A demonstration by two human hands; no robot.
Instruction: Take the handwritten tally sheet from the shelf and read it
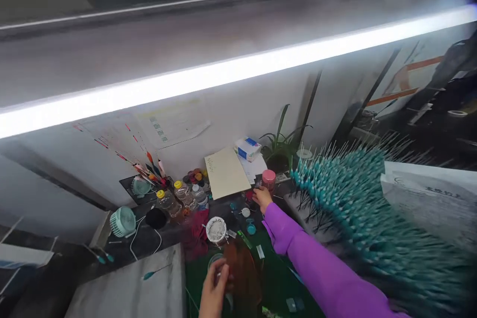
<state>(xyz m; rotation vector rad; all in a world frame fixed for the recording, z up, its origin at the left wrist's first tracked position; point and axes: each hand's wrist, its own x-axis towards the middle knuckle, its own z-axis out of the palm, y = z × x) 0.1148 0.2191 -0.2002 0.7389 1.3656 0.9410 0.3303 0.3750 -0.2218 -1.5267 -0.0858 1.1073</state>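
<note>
Jar (269, 180) — squat, pink-lidded

A small pink-lidded jar (269, 180) stands upright on the bench (149, 243) at one o'clock from the open right hand (263, 198), just beside it, while a small round clear dish (215, 261), its details blurred, sits at twelve o'clock from the left hand (214, 290), touching its fingertips (222, 269).

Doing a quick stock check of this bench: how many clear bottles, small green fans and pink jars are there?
Clear bottles: 3
Green fans: 2
Pink jar: 1
Total: 6
</note>
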